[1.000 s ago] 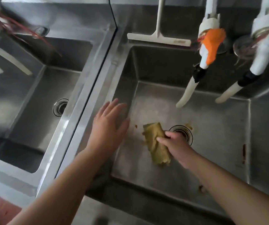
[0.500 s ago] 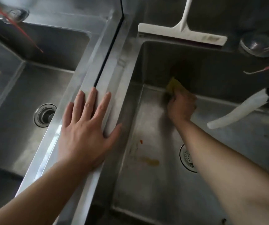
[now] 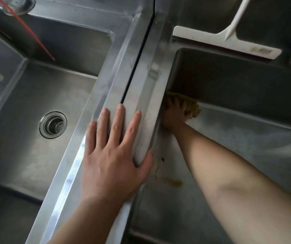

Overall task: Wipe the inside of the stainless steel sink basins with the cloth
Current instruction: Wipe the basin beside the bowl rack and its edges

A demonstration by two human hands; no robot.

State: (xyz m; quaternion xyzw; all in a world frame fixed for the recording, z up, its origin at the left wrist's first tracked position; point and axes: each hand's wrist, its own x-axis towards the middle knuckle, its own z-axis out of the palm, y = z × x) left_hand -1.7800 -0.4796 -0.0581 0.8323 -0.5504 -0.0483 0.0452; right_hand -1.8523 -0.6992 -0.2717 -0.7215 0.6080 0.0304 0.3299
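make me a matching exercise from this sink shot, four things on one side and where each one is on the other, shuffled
Things:
1. cloth
2. left hand
3. squeegee
4. drain strainer

Places:
A. lying on the ledge behind the right basin
B. flat on the metal divider between the two basins
C. in the floor of the left basin
D. pressed into the far left corner of the right basin by the right hand

Pairs: 1-D, 2-B, 3-A, 4-C
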